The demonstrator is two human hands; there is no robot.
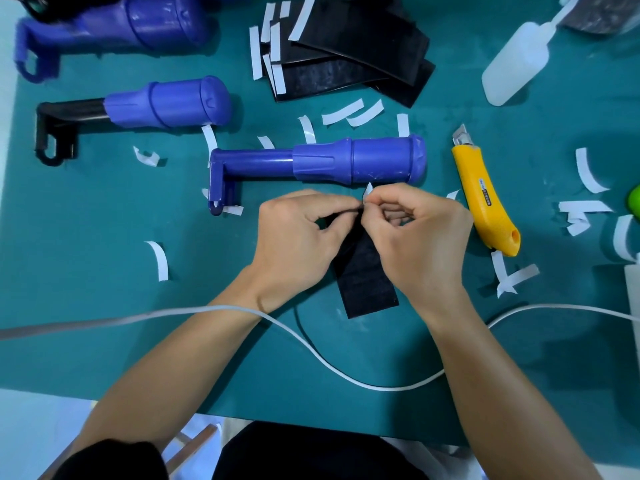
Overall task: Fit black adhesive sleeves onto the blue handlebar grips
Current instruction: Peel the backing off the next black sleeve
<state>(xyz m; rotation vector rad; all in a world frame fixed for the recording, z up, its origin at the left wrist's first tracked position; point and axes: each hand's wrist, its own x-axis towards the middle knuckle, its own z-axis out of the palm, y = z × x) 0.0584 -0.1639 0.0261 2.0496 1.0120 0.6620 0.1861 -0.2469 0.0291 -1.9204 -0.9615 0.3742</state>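
While the green cutting mat (104, 306) lies littered with curled white backing strips, the nearest blue handlebar grip (356, 161) waits just beyond the hands, smooth moulded plastic with a ribbed collar. Just in front of that grip, the left hand (298, 237) pinches the top edge of a flat, felt-like black adhesive sleeve (367, 275), fingers together on it. The right hand (415, 233) nips a tiny white liner tab (368, 190); peeling slowly, low and evenly should keep the adhesive clean.

Yellow utility knife (485, 199) — white squeeze bottle (516, 60) beyond
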